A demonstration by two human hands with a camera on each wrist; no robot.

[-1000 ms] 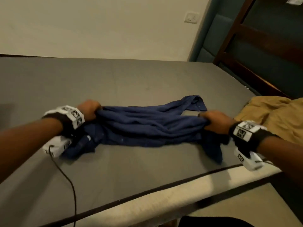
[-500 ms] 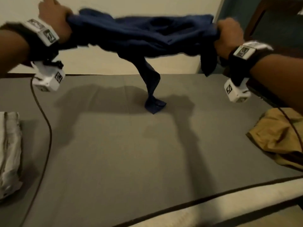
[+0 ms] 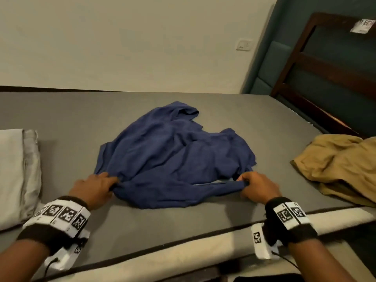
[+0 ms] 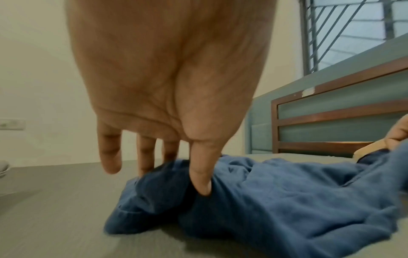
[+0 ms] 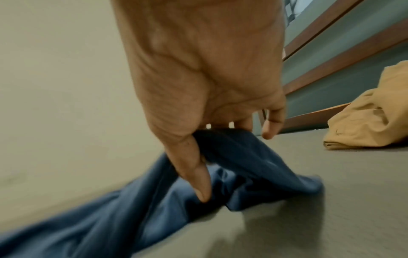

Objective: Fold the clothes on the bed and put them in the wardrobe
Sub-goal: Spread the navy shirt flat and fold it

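The left hand [image 3: 92,189] pinches the near-left edge of the navy shirt [image 3: 175,153] between thumb and fingers; the right hand [image 3: 258,187] grips the near-right edge, thumb curled over bunched cloth. The shirt lies crumpled in the middle of the bed [image 3: 183,228], one sleeve trailing toward the wall. It looks light, limp and creasing easily, so it will likely sag wherever unsupported; holding at hem corners or shoulder seams should spread it flat. A tan garment [image 3: 341,165] lies rumpled to the right, a folded grey cloth [image 3: 16,171] to the left.
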